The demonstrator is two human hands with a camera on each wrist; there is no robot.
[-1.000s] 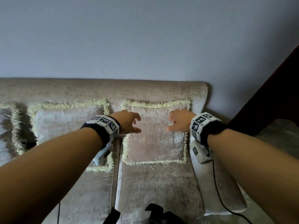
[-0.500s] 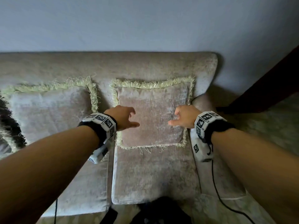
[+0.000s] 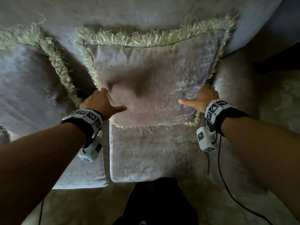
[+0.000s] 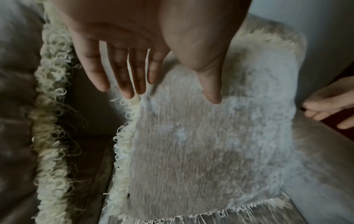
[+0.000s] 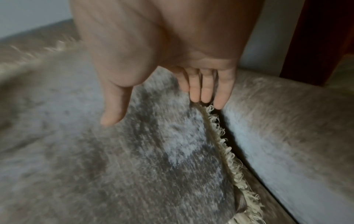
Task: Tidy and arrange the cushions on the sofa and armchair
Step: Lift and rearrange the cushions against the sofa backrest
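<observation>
A pale wall (image 5: 28, 13) and dark wooden furniture (image 5: 316, 37) stand behind.

Dim, bluish light; wide-angle warping, motion blur in every view.

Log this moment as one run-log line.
stage: reaching to cushion | left hand: open at its left edge | right hand: open at its right edge | cushion: upright on sofa

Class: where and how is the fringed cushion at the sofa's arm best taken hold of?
Probably by its two side edges, one hand each side from the front. The cushion leans upright against the backrest, both edges exposed; left hand and right hand already flank it.
</observation>
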